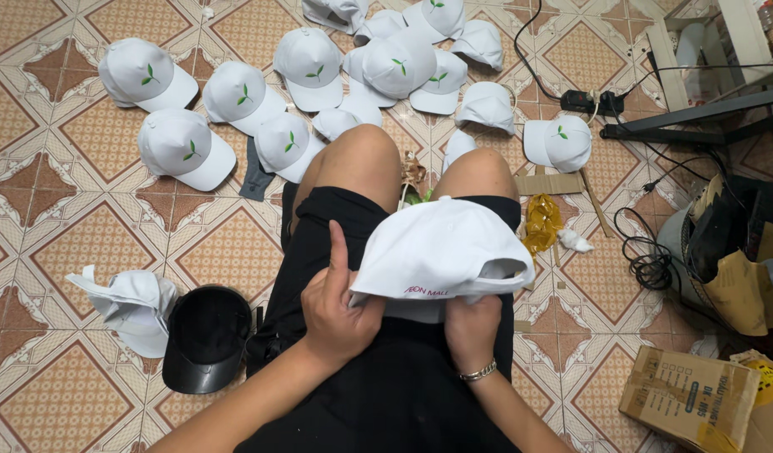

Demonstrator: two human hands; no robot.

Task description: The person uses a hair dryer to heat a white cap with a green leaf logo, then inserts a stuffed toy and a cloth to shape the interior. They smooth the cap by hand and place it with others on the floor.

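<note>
The white cap (441, 252) sits on the person's lap, draped over the knees with its brim toward the body, and both hands grip its near edge. The left hand (340, 315) is curled around the left side with the thumb sticking straight up against the fabric; the right hand (473, 329) is tucked under the brim, fingers closed on it. From where I stand the grip looks uneven, so I'd guess a hard pull on one side could crease the brim or twist the crown out of shape. The fabric is spotless white, so it would mark easily if it slid off the black shorts (386, 369) onto the tiled floor (59, 210). Just beside the left thigh lies a black dome-shaped form (206, 335) and a loose white cap (130, 306); an elbow swinging out might knock them. Finished caps with green leaf marks (235, 96) lie spread ahead, and tangled cables (646, 260) trail at the right, close enough to snag a foot
</note>
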